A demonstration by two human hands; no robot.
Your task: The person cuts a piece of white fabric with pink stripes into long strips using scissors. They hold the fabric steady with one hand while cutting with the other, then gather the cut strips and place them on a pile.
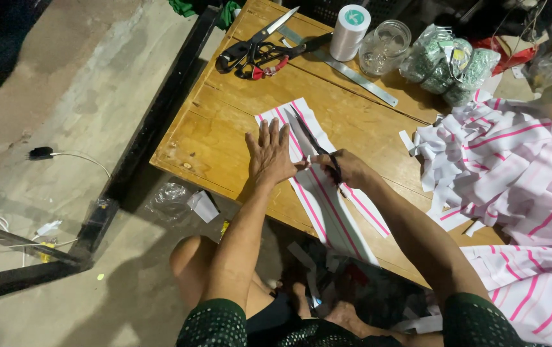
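A strip of white fabric with pink stripes point(327, 205) lies across the low wooden table point(224, 122) and hangs over its near edge. My left hand point(269, 154) presses flat on the strip's left side, fingers spread. My right hand point(346, 168) grips the black handles of a pair of scissors point(311, 138), whose blades point away from me along the fabric, slightly apart.
At the table's far end lie two more pairs of black scissors point(253, 53), a metal ruler point(353, 74), a white spool point(349, 31), a glass jar point(385, 46) and bagged items point(449, 64). A pile of striped fabric point(513, 167) covers the right. Cables point(64, 156) lie on the concrete floor.
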